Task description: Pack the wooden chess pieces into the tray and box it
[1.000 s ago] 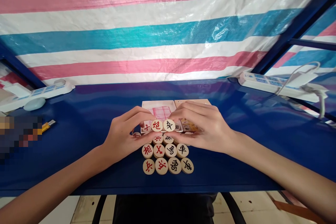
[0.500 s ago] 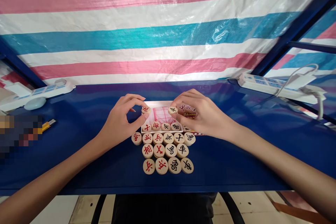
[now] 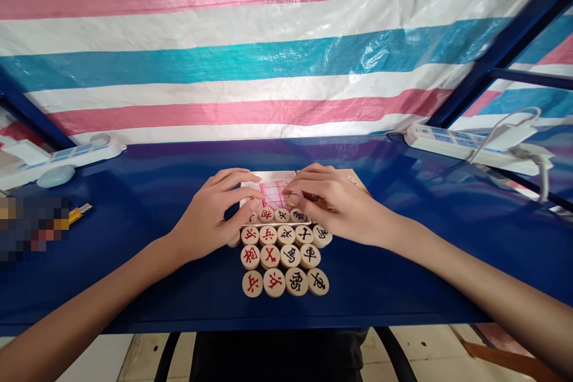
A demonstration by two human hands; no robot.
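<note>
My left hand is over the left side of a shallow white box, thumb and fingertips closed round a wooden Chinese chess piece that they mostly cover. At the right side of the box, my right hand pinches another Chinese chess piece, its face turned from clear view. Inside the box lies a sheet with a pink grid, and a row of pieces runs along its near edge. Closer to me, rows of round pieces lie on the blue table, red characters left and black right.
A brown box lid is partly behind my right hand. Power strips stand at the left and right ends of the blue table. A pale mouse and a yellow-handled cutter lie at left.
Both hands have come down and nearer the box, each with its piece now largely covered by the fingers. The left hand now hides part of the nearest rows' left end.
</note>
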